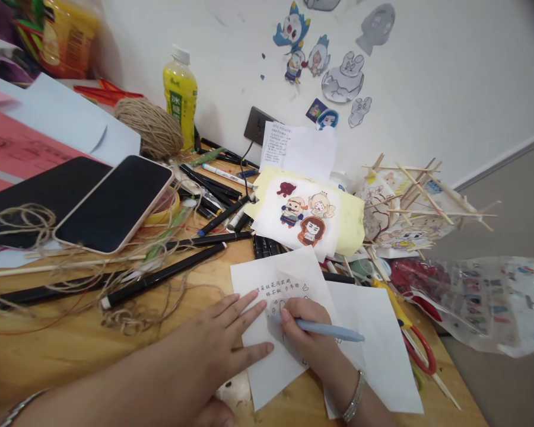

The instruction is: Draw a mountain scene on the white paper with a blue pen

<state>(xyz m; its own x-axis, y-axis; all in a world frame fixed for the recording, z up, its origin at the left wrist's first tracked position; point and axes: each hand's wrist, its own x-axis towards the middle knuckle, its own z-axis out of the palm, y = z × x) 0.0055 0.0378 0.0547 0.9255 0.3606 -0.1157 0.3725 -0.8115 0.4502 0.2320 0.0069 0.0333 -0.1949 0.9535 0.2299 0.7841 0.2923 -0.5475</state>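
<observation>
My right hand (309,332) is closed round a light blue pen (333,330), its tip down on a white sheet of paper (276,362). Handwritten characters and small line drawings mark that sheet; part of them is hidden behind the hand. With fingers spread, my left hand (222,332) lies across the sheet's left edge and the wooden table. A second white sheet (382,350) lies partly under my right forearm. Just beyond stands a drawing (302,216) of small coloured cartoon figures on white paper over a yellow backing.
Left lie a phone (115,204), loose twine and black markers (169,274). Behind them stand a twine ball (153,127) and a yellow drink bottle (180,98). A stick frame (420,207), a clear plastic bag (480,302) and red-and-yellow scissors (422,359) are at right.
</observation>
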